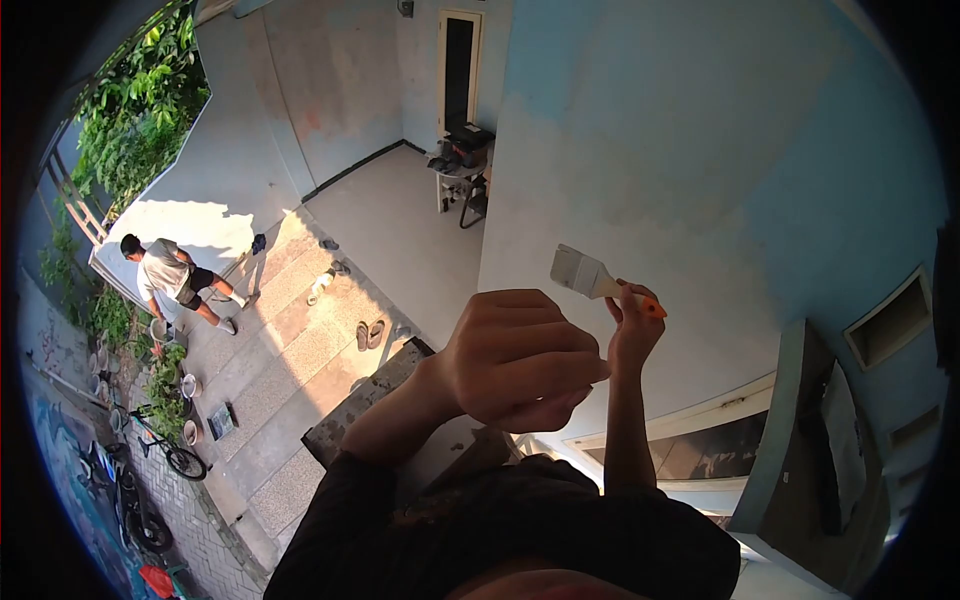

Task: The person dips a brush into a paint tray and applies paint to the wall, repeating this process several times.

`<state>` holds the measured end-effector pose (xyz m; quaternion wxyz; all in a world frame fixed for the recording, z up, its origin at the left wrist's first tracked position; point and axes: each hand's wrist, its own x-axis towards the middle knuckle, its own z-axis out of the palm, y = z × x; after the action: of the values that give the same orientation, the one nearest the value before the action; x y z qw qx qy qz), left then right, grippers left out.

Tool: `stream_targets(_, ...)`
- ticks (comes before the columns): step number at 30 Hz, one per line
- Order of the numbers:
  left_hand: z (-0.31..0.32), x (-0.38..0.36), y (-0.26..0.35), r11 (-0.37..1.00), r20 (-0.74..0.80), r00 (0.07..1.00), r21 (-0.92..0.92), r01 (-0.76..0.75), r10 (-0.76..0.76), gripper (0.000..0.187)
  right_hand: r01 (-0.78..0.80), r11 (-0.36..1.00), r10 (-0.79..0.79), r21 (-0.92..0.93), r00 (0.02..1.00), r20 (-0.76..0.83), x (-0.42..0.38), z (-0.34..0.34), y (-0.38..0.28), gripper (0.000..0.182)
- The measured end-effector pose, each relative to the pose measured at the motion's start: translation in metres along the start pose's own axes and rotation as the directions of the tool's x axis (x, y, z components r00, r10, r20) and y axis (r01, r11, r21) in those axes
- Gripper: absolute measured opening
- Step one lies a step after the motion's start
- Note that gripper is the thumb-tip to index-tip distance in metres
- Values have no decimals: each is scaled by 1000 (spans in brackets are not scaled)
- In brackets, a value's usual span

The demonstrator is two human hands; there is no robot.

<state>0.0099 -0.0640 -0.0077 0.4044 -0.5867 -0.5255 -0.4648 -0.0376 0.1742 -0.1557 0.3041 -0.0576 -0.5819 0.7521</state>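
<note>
The flat paintbrush [578, 271] is up in front of the wall [660, 180], its broad bristle end pointing left in the view and tilted slightly up. The bristles look whitish grey, and the handle is pale with an orange end. The right hand [636, 318] is closed around the handle. Whether the bristles touch the wall cannot be told.

The left hand [525, 360] is curled into a fist, knuckles toward the camera, beside the right wrist; whether it holds anything is hidden. The two hands are not clasped together, but whether the left one touches the right wrist is unclear.

The wall is patchy, light blue with paler grey areas. At the right are a recessed opening [888, 320] and a grey-green ledge [770, 430] bearing a small pale mark, too small to read.

Below at the left, a co-worker [170, 275] in a light shirt, dark shorts and a dark cap leans over near a bucket [158, 330]. Sandals [369, 335] lie on the paving [290, 400], partly sunlit. A bicycle [182, 460] and a blue-and-black motorcycle [130, 505] stand farther left. Beyond the wall's edge, a table [461, 171] holds dark items near a narrow doorway [459, 75].
</note>
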Motion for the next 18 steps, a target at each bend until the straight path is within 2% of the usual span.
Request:
stream_targets(2,-1,1,-1,999,25,999,44,18,-19,10,-64,993,64,99,998,0,2,-3,2,15)
stream_targets(9,-3,-1,-5,999,21,999,26,47,-48,9,-112,978,121,175,992,-40,-2,-10,10,15)
stream_targets(11,-4,-3,-7,995,60,994,48,92,-95,9,-163,965,166,207,986,2,0,-15,19,20)
stream_targets(14,-1,-4,-12,995,63,993,7,98,-98,10,-204,942,209,265,978,9,4,-16,26,15)
stream_targets(15,2,-3,-15,995,50,994,-9,102,-101,17,-234,924,236,303,971,31,6,-18,28,13)
stream_targets(18,9,-5,-20,990,52,992,-66,122,-119,18,-226,890,244,396,970,7,15,-32,28,9)
